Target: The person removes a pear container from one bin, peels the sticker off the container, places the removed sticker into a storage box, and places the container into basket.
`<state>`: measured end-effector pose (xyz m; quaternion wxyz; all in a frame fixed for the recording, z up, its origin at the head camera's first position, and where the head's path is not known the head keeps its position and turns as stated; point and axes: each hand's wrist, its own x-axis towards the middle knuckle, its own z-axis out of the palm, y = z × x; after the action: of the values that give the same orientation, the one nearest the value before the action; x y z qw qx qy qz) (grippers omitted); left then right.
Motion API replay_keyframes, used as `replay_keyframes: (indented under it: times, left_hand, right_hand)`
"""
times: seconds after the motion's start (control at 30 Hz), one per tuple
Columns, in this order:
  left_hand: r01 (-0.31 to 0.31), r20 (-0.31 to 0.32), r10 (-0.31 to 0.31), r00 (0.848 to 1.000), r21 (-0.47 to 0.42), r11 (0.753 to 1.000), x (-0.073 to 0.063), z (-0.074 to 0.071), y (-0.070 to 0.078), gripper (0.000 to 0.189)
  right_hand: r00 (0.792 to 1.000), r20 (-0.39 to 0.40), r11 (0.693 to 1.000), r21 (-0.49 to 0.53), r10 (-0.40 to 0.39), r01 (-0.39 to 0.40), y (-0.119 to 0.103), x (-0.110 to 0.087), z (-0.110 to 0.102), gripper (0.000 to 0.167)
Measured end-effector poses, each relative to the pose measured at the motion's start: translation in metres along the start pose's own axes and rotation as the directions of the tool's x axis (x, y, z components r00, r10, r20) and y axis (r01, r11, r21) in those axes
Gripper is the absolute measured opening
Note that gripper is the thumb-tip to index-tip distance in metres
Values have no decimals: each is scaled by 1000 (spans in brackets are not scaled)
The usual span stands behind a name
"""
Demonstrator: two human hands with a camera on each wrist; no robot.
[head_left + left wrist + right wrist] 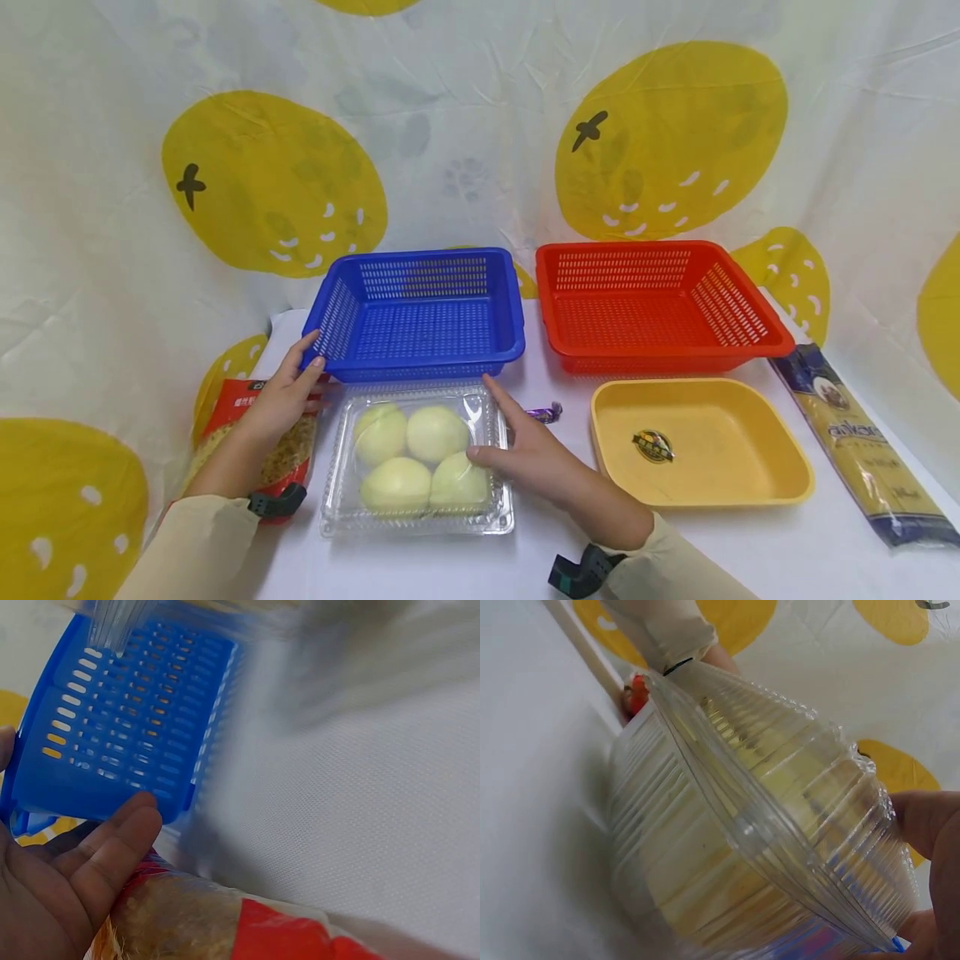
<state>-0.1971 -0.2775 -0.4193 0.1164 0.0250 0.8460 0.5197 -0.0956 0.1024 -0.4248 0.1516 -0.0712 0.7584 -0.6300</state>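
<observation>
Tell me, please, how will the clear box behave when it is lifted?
The box probably flexes: its ribbed plastic looks thin. It may be slippery, being glossy. Its four round pieces could shift, with gaps beside them.

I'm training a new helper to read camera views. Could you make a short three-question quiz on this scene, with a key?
1. Count: how many pale green rounds lie in the clear container?
2. True or false: the yellow tray stands nearer to the person than the red basket does.
3. Multiple choice: which of these is nearest to the left hand?
A) the red basket
B) the blue basket
C) the yellow tray

Key:
1. Four.
2. True.
3. B; the left hand is at the near left corner of the blue basket.
</observation>
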Motion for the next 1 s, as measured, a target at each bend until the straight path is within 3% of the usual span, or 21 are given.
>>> replay_keyframes:
  times: [0.3,0.63,1.0]
  left_hand:
    - [-8,21,8,1000,-18,1000,4,-2,-4,68]
    - [-17,26,18,999,-25,1000,1,-2,-3,69]
    - [-19,5,19,1000,-47,999,1,1,-3,69]
  right_hand:
    - [1000,-10,992,125,-23,24,-2,-3,7,94]
    - [998,-44,980,195,45,-36,-1,-2,6,89]
    - [996,-59,969,242,68,-51,-7,-3,-1,84]
